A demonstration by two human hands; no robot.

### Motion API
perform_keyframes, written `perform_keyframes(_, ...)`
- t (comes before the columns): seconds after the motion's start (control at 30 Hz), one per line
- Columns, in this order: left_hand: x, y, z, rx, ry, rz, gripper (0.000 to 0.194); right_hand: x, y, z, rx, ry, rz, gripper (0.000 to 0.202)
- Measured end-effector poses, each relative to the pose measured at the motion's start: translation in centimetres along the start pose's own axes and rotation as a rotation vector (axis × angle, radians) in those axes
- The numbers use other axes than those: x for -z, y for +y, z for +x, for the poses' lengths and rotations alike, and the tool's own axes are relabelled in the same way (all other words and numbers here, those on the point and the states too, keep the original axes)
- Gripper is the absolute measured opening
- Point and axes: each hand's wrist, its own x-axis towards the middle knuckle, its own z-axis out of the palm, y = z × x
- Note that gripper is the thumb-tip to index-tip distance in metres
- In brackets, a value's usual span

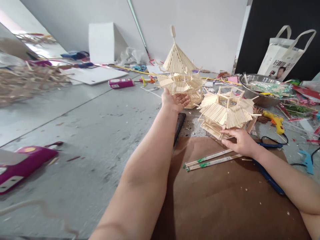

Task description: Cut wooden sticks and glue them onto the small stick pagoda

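Observation:
My left hand (175, 101) reaches forward, palm turned up and fingers stretched out, at the lower eave of a taller pagoda model (178, 61) made of thin wooden sticks. That model has a pointed roof with a finial. Nearer to me on the right stands a shorter stick pavilion (227, 111) with an open frame on top. The thumb and fingers of my right hand (238, 141) are at its front lower edge, closed around the base. Two clear-wrapped bundles of sticks (210, 159) with green print lie below it on a brown sheet (212, 200).
A yellow glue gun (275, 121), blue-handled pliers (268, 176) and a metal bowl (265, 100) of wrapped sticks are on the right. A white tote bag (281, 60) stands behind. Purple power strips (27, 163) lie left; a dark flat object (179, 128) sits beneath my left forearm.

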Motion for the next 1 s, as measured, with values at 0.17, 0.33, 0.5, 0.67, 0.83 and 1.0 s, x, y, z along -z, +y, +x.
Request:
perform_keyframes(0.17, -0.2, -0.1, -0.4, -0.007, 0.028, 0.033, 0.073, 1.8, 0.3, 0.6, -0.047, -0.163, -0.036, 0.033)
perform_keyframes(0.33, -0.6, -0.5, -1.2, -0.035, 0.071, 0.056, 0.076, 4.1, 0.5, -0.7, -0.056, -0.204, -0.229, 0.028)
perform_keyframes(0.5, -0.5, -0.7, -1.8, -0.056, 0.123, 0.085, 0.069, 4.8, 0.5, -3.9, -0.028, -0.147, -0.446, 0.025)
perform_keyframes(0.67, 0.3, -0.8, -2.9, -0.1, 0.167, 0.149, 0.048, 4.1, 0.4, -5.2, -0.123, -0.204, -0.647, 0.027)
perform_keyframes(0.83, 0.5, -0.7, -5.7, -0.352, 0.308, 0.2, 0.023, 3.9, 0.7, -5.1, -0.221, -0.314, -0.759, 0.037)
perform_keyframes(1.0, -0.6, -0.2, -8.6, -0.634, 0.294, 0.206, 0.005, 4.2, 0.7, -4.9, -0.341, -0.42, -0.808, 0.038)
